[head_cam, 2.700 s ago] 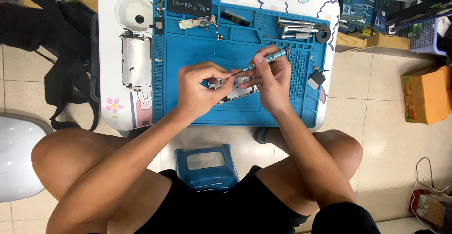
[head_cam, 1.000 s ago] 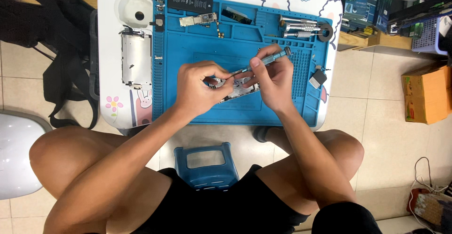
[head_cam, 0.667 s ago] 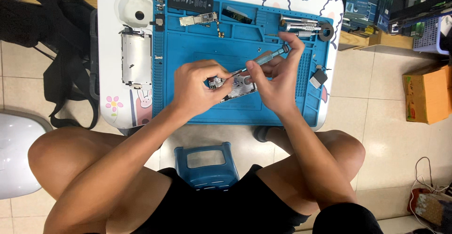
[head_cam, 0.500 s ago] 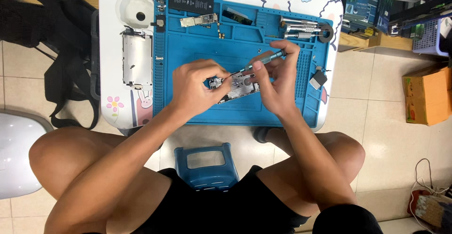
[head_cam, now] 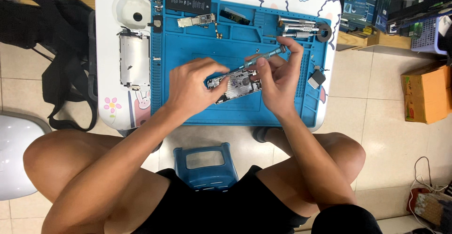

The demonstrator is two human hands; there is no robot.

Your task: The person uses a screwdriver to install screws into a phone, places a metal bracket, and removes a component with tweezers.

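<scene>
An opened phone housing lies on the blue work mat on a small white table. My left hand grips its left end and holds it steady. My right hand holds a slim blue-grey screwdriver, its tip down on the housing's upper edge and its handle slanting up to the right.
On the mat's far edge lie a black battery, a circuit board and several metal tools. A detached screen panel rests at the left, a small black part at the right. A blue stool stands between my knees.
My right hand has tilted the screwdriver a little and shifted its grip slightly. The left hand stays on the phone housing, which has barely moved.
</scene>
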